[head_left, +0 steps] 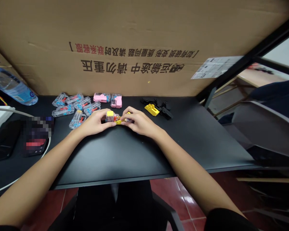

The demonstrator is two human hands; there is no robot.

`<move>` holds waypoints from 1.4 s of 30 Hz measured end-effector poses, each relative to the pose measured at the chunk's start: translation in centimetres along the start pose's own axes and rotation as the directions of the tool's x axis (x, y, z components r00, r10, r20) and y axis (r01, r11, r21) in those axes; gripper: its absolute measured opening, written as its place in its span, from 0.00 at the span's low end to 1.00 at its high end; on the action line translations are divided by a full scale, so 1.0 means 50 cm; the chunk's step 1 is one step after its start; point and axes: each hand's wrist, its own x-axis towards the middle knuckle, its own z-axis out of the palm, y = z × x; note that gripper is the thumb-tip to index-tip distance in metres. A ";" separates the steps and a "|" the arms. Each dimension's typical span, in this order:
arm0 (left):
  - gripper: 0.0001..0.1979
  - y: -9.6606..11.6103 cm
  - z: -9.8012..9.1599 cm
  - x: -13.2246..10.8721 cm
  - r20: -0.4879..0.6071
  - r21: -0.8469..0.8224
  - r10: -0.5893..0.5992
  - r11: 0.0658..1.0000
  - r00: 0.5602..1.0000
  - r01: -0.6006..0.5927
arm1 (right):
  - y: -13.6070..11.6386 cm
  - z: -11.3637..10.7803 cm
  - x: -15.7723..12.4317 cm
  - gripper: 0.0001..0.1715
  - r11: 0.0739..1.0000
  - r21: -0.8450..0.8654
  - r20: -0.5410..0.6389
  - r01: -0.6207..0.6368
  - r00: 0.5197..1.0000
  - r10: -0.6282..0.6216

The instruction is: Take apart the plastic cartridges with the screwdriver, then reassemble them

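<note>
Between my two hands, just above the black table, is a small clear plastic toy point(110, 117) with yellow, red and blue parts. My left hand point(96, 122) is closed around its left end, near a yellow cap. The fingers of my right hand point(139, 122) pinch its right end beside a yellow piece; they partly cover it. Behind my left hand lie several clear toy pieces point(79, 119) with blue and orange parts, and two pink ones point(116, 101). Beyond my right hand, a yellow shell piece point(151, 109) rests by several black pieces point(165, 112).
A large cardboard panel point(135, 29) rises along the table's point(125, 160) back edge. To the left are a water bottle point(14, 85), a white power strip point(0, 120), a cable point(47, 147) and a dark phone point(4, 141). A grey chair point(257, 128) stands at right.
</note>
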 end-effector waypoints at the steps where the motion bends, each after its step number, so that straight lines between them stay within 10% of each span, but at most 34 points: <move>1: 0.18 0.000 -0.001 0.000 -0.015 0.026 0.009 1.000 1.000 -0.008 | 0.001 0.000 0.000 0.07 1.000 0.005 0.006 -0.001 1.000 0.001; 42: 0.10 0.010 -0.007 0.001 -0.052 0.148 0.161 0.977 0.986 -0.152 | -0.001 0.000 0.007 0.10 0.991 -0.105 -0.086 -0.080 0.994 0.071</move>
